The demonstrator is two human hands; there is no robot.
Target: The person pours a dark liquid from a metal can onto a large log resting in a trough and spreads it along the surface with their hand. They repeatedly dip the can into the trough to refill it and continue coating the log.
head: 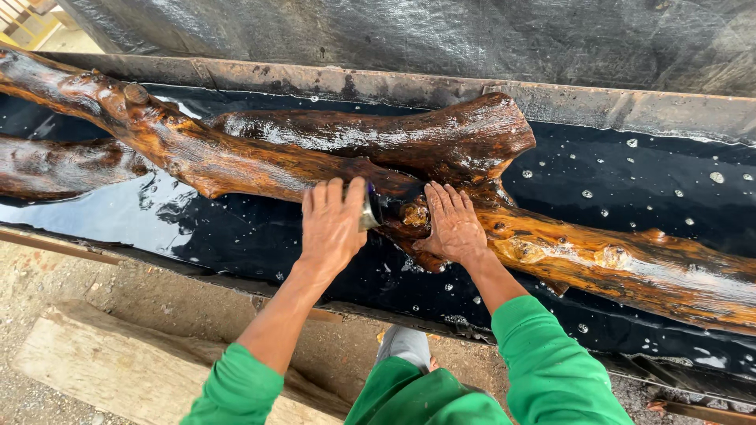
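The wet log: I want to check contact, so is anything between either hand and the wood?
The right hand lies flat on the wet log with nothing between. The left hand holds a small tool against the wood.

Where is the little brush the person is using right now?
In the head view, near the middle, the brush is in the left hand, pressed against the wet log lying in the dark water trough, just left of the right hand.

Packages: none in view.
Labels: none in view.
Signs: none in view.
Screens: none in view.
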